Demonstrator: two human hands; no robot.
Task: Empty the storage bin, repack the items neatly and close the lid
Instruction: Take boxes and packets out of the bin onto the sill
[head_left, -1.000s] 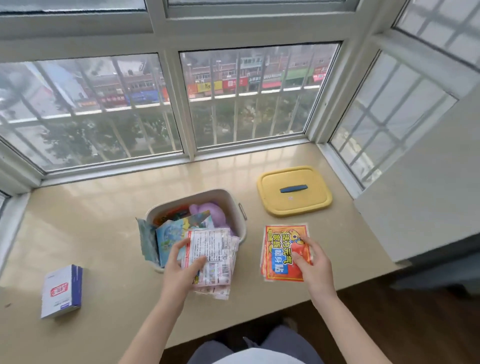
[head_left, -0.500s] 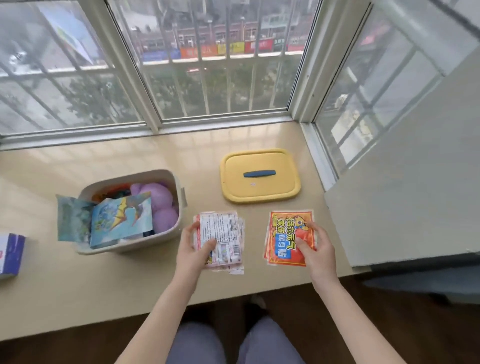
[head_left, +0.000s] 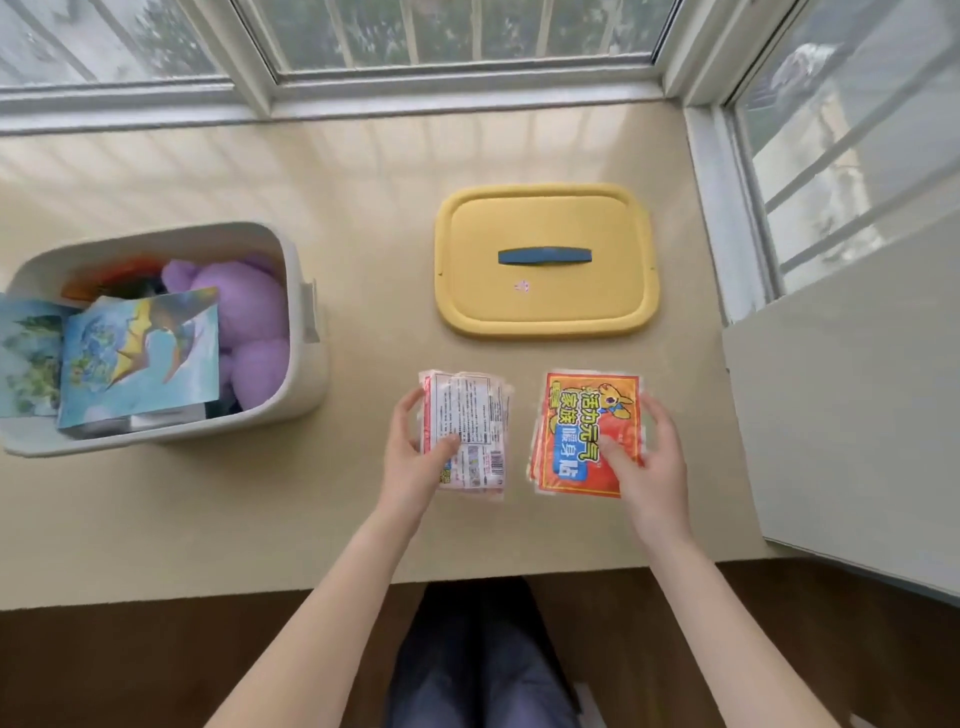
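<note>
Storage bin (head_left: 307, 384), left on the ledge (head_left: 363, 176), part full: cards (head_left: 140, 353), purple plush (head_left: 252, 322).
Left hand (head_left: 410, 462) grips white packets (head_left: 470, 426), thumb on top; right hand (head_left: 652, 467) pinches red packets (head_left: 582, 415) just beside; yellow lid (head_left: 545, 306) lies beyond, off. Risk: glossy stacks may fan and slide if released loosely; leaning cards may topple out.

So the left hand (head_left: 415, 462) brings the stack of white packets (head_left: 467, 426) away from the bin (head_left: 305, 374) rim. It's now down on the sill (head_left: 260, 519) at the bin's 4 o'clock, just beside the orange packets (head_left: 587, 431).
</note>
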